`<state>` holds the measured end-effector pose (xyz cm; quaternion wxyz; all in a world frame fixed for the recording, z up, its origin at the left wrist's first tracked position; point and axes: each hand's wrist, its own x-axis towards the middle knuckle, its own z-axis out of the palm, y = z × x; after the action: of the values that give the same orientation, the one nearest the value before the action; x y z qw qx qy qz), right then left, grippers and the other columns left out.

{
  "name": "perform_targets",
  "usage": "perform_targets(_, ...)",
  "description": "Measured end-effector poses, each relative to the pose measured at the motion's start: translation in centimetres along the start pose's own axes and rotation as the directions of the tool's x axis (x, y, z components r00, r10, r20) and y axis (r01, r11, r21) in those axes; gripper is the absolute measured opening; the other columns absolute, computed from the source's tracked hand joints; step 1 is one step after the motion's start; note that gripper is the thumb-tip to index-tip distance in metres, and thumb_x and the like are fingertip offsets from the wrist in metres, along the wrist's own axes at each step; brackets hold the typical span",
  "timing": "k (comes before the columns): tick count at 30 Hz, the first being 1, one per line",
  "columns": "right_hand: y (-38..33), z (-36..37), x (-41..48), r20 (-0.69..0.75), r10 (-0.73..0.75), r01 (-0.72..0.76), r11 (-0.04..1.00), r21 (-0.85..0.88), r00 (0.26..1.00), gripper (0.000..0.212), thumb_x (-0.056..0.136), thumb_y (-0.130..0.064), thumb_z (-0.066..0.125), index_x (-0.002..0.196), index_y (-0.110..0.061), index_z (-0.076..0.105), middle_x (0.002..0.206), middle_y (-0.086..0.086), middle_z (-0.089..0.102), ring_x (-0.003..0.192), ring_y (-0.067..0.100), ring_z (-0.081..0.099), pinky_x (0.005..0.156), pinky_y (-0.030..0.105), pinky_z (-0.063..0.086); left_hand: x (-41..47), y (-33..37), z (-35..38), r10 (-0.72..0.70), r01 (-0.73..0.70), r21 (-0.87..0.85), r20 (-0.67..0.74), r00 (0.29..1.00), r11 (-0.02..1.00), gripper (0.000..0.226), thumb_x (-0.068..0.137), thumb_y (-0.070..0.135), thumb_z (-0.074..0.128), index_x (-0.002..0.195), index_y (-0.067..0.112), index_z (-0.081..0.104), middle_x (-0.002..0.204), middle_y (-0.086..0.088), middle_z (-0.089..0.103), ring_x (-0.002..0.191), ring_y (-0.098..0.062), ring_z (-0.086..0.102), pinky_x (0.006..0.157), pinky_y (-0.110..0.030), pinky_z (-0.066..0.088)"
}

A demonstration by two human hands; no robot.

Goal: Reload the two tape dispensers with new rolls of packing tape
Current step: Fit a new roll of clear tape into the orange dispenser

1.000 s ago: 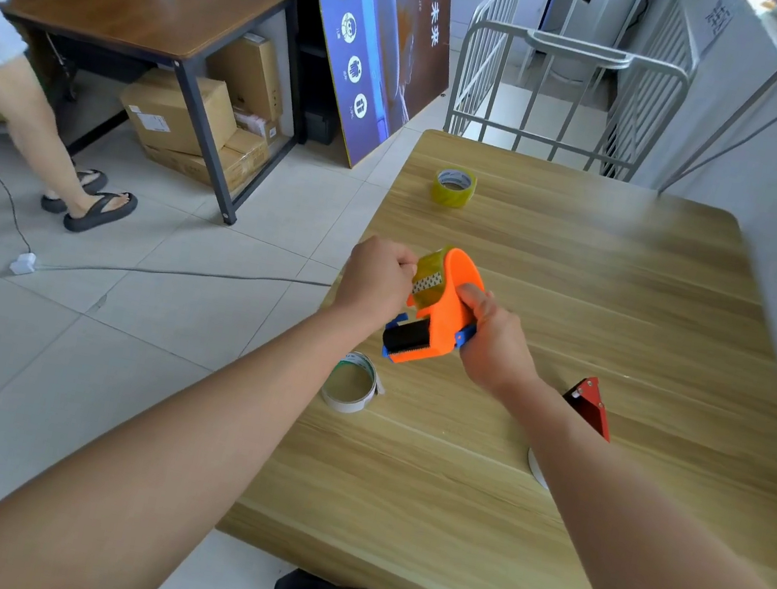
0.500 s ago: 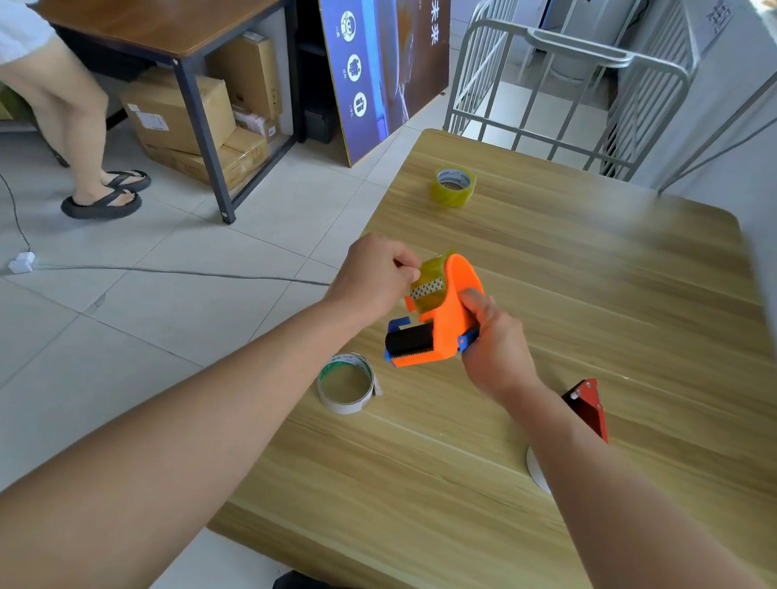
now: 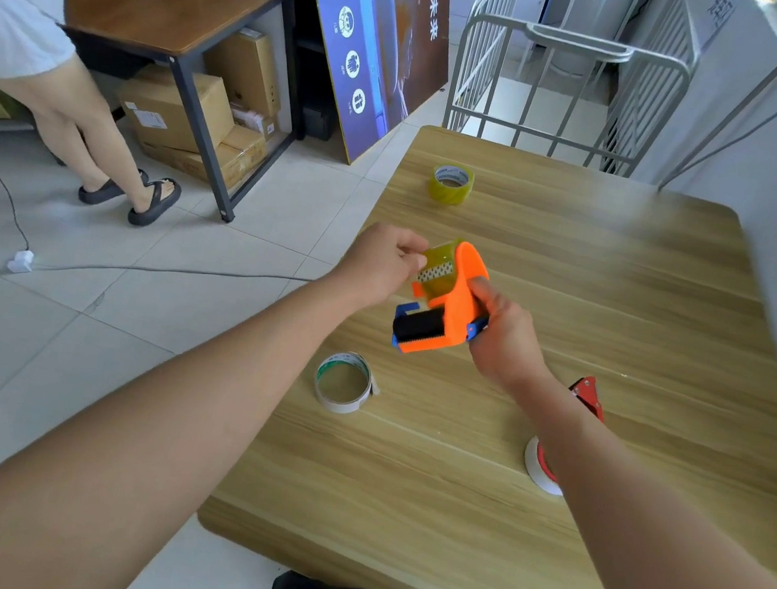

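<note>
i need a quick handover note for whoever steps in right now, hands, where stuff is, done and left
Left hand: pinching the loose tape end at the roll in the orange dispenser.
Right hand: gripping that dispenser, held above the table.
Empty core lies near the table's left edge. Spare yellow roll sits at the far side. Red dispenser lies behind the right forearm, mostly hidden.
Done: new roll seated in the orange dispenser.
Left: thread its tape end to the cutter, then apparently reload the red one with the spare roll.
</note>
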<state>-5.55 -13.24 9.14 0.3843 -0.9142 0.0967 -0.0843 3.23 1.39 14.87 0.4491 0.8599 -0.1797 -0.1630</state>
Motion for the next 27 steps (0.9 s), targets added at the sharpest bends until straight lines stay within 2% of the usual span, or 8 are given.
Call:
perform_targets(3, -0.3, -0.4, -0.1, 0.051, -0.024, 0.019, 0.995, 0.099, 0.998, 0.029, 0.079, 0.010, 0.055, 0.099, -0.009, 0.061, 0.089, 0.012, 0.063, 0.080, 0.022, 0.055, 0.071, 0.026, 0.042, 0.1, -0.2, -0.4, -0.014, 0.015, -0.031, 0.033, 0.999, 0.999, 0.034, 0.089, 0.016, 0.060, 0.123, 0.010, 0.058, 0.117, -0.012, 0.062, 0.109, -0.023, 0.059, 0.096, -0.033, 0.045)
perform_targets(6, -1.0, -1.0, -0.2, 0.105, -0.055, 0.025, 0.962, 0.271, 0.993, 0.029, 0.077, 0.017, 0.056, 0.096, -0.005, 0.063, 0.088, 0.008, 0.063, 0.079, 0.014, 0.054, 0.070, 0.017, 0.042, 0.1, -0.6, -0.7, -0.032, 0.055, -0.114, 0.198, 0.980, 0.992, 0.044, 0.088, 0.020, 0.061, 0.131, 0.016, 0.051, 0.126, -0.007, 0.058, 0.116, -0.014, 0.052, 0.097, -0.027, 0.037)
perform_targets(10, -1.2, -1.5, 0.0, 0.159, -0.062, -0.011, 0.905, 0.425, 0.985, 0.041, 0.073, 0.028, 0.049, 0.092, -0.007, 0.058, 0.084, 0.006, 0.059, 0.078, 0.013, 0.052, 0.072, 0.026, 0.043, 0.2, -0.7, -0.7, -0.039, 0.073, -0.177, 0.189, 0.981, 0.982, 0.054, 0.080, 0.018, 0.072, 0.130, 0.013, 0.052, 0.124, -0.004, 0.061, 0.113, -0.011, 0.053, 0.090, -0.023, 0.036)
perform_targets(14, -0.9, -1.3, 0.3, 0.141, -0.039, -0.026, 0.900, 0.435, 0.989, 0.044, 0.072, 0.029, 0.045, 0.090, -0.009, 0.059, 0.082, 0.005, 0.059, 0.077, 0.014, 0.052, 0.070, 0.028, 0.042, 0.5, -0.7, 0.0, -0.005, 0.020, -0.179, 0.085, 0.996, 0.984, 0.051, 0.077, 0.013, 0.073, 0.125, 0.009, 0.057, 0.129, -0.011, 0.059, 0.120, -0.018, 0.055, 0.101, -0.030, 0.043)
perform_targets(17, -0.7, -1.4, 0.3, 0.141, -0.033, -0.031, 0.903, 0.428, 0.990, 0.050, 0.070, 0.030, 0.043, 0.083, -0.016, 0.058, 0.072, -0.005, 0.058, 0.062, -0.003, 0.052, 0.060, 0.013, 0.041, 0.5, -0.9, 0.5, 0.040, -0.032, -0.141, 0.056, 0.998, 0.990, 0.049, 0.078, 0.017, 0.073, 0.124, 0.011, 0.059, 0.129, -0.011, 0.059, 0.120, -0.018, 0.055, 0.105, -0.037, 0.043)
perform_targets(20, -0.5, -1.8, 0.2, 0.173, -0.032, -0.044, 0.906, 0.421, 0.984, 0.056, 0.066, 0.033, 0.040, 0.079, -0.018, 0.057, 0.063, -0.015, 0.059, 0.056, -0.012, 0.051, 0.055, 0.008, 0.040, 0.6, -1.0, 0.5, 0.039, -0.029, -0.113, 0.080, 0.996, 0.993, 0.056, 0.075, 0.024, 0.076, 0.126, 0.014, 0.057, 0.132, -0.007, 0.058, 0.124, -0.016, 0.051, 0.106, -0.037, 0.040)
perform_targets(23, -0.9, -1.9, 0.3, 0.239, -0.060, -0.047, 0.908, 0.416, 0.969, 0.061, 0.063, 0.034, 0.038, 0.075, -0.023, 0.055, 0.058, -0.025, 0.062, 0.056, -0.013, 0.053, 0.053, 0.005, 0.040, 0.7, -0.8, 0.5, 0.043, -0.041, -0.017, 0.157, 0.987, 0.999, 0.073, 0.071, 0.032, 0.078, 0.136, 0.019, 0.046, 0.133, -0.003, 0.054, 0.118, -0.013, 0.050, 0.096, -0.026, 0.041)
perform_targets(27, -0.8, -1.9, 0.4, 0.301, -0.063, -0.070, 0.909, 0.411, 0.951, 0.060, 0.066, 0.033, 0.044, 0.077, -0.024, 0.057, 0.062, -0.025, 0.064, 0.060, -0.013, 0.056, 0.055, 0.007, 0.043, 1.0, -0.7, 0.0, 0.032, -0.036, 0.022, 0.183, 0.983, 0.999, 0.073, 0.070, 0.026, 0.080, 0.135, 0.018, 0.047, 0.136, -0.006, 0.052, 0.113, -0.009, 0.050, 0.088, -0.022, 0.039)
